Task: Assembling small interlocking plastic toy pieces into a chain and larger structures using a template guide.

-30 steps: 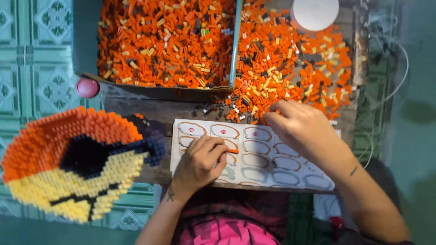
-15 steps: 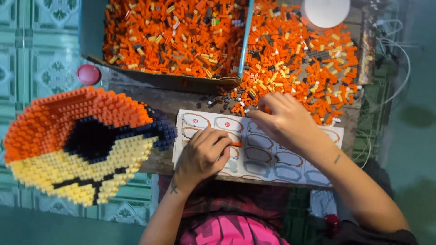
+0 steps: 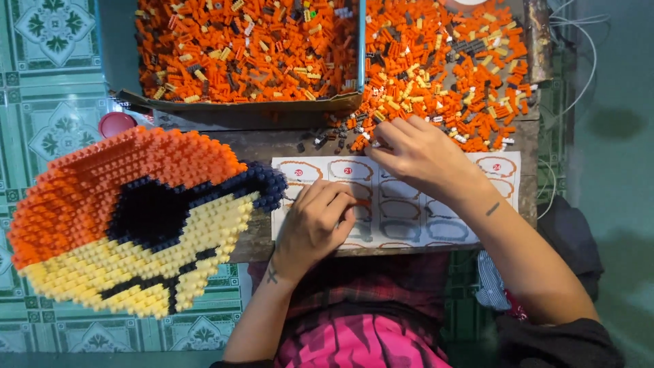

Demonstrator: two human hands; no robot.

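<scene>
The right hand [image 3: 422, 158] reaches into the loose orange bricks [image 3: 443, 75] on the surface, fingers pinching at one. The left hand [image 3: 315, 228] presses a small orange piece on the paper sheet [image 3: 507, 170], fingers curled. The bricks look tiny, hard and light; best pinched by their sides.

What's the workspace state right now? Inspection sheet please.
Surface: worn wooden table, mostly covered.
Job's things: printed sheet of outlined shapes; loose orange bricks; small orange piece under the left fingers.
Clutter: cardboard tray full of bricks; large orange, yellow and dark brick model; red cap.
Hands: left hand pressing on the sheet; right hand at the pile's edge.
Cables: white wires, right.
Surroundings: green patterned floor tiles.
</scene>
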